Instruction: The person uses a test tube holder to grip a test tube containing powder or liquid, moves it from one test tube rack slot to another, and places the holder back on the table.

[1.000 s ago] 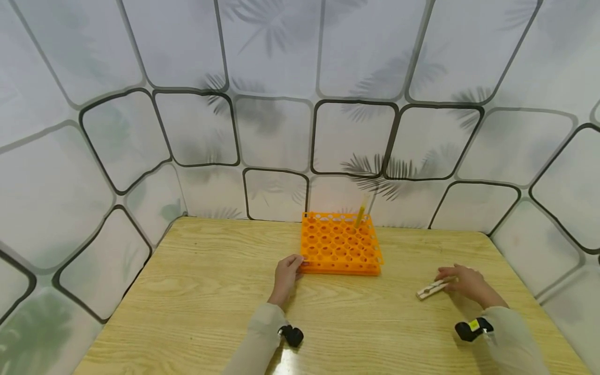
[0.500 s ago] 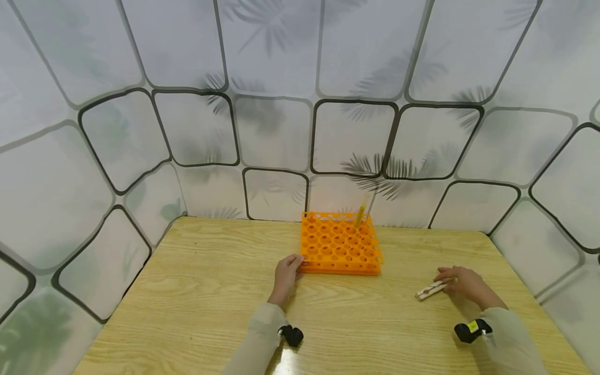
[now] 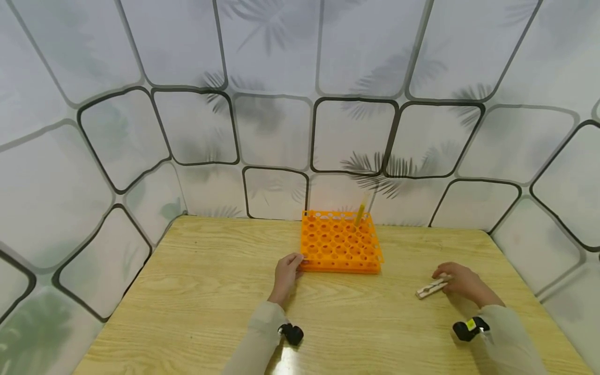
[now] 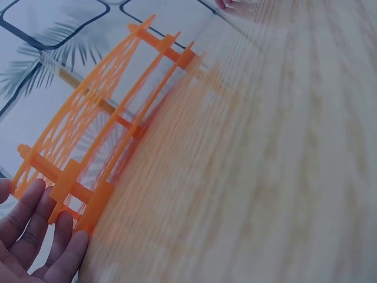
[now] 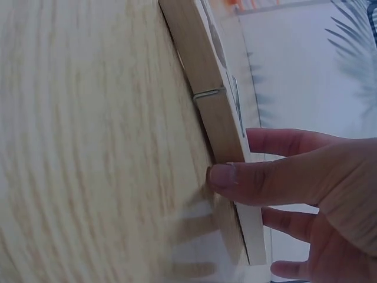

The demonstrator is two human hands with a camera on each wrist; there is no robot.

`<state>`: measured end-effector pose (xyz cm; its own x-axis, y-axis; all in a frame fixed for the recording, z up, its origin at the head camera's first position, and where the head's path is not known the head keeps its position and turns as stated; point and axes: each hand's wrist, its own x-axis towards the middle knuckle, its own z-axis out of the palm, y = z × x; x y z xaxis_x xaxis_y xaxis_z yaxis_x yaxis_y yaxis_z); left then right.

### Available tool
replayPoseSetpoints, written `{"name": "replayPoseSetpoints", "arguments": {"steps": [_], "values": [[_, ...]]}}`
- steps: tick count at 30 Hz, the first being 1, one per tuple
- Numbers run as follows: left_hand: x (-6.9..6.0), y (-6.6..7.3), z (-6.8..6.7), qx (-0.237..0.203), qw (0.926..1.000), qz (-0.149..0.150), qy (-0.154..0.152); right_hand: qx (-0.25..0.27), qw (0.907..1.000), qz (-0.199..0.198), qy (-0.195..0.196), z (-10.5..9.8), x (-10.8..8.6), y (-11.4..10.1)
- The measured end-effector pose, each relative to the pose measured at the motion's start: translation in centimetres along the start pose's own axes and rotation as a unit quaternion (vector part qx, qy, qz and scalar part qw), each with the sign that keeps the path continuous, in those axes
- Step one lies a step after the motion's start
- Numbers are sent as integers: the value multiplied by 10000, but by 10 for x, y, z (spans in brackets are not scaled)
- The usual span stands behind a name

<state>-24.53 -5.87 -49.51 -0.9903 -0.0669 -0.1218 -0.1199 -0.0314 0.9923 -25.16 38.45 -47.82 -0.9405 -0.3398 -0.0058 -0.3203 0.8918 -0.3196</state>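
Note:
An orange test tube rack (image 3: pixel 341 250) stands near the back of the table. One tube with yellow contents (image 3: pixel 360 214) leans in a back right hole. My left hand (image 3: pixel 286 272) holds the rack's front left corner; in the left wrist view its fingers (image 4: pixel 26 223) lie along the rack's end, with the thumb tip at the upper edge. A wooden clothespin (image 3: pixel 430 289) lies on the table to the right. My right hand (image 3: pixel 463 284) pinches its right end, thumb (image 5: pixel 259 180) on the near side and fingers beyond, partly hidden by the clothespin (image 5: pixel 206 88).
The wood-grain table (image 3: pixel 225 312) reaches back to a patterned cloth wall (image 3: pixel 276 135), which also encloses both sides. A black wrist camera (image 3: pixel 291 335) sits on the left sleeve, and another camera (image 3: pixel 470 328) on the right.
My right hand has shifted slightly left on the clothespin, its fingers drawing closer about the end. The left hand and the rack look the same.

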Motion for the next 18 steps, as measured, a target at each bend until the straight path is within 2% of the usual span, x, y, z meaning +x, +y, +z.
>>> {"name": "replayPoseSetpoints", "arguments": {"steps": [5, 8, 14, 18], "values": [[-14, 19, 1, 67, 10000, -3, 32, -44, 9999, 18, -139, -2, 3, -1], [-16, 20, 2, 36, 10000, -17, 44, -1, 9995, 146, -297, -5, 2, -3], [-3, 3, 1, -46, 10000, 32, -57, 34, 9985, 249, -492, -8, 0, -5], [5, -7, 1, -4, 10000, 13, 26, -87, 9983, 137, -562, -7, 1, -6]]}}
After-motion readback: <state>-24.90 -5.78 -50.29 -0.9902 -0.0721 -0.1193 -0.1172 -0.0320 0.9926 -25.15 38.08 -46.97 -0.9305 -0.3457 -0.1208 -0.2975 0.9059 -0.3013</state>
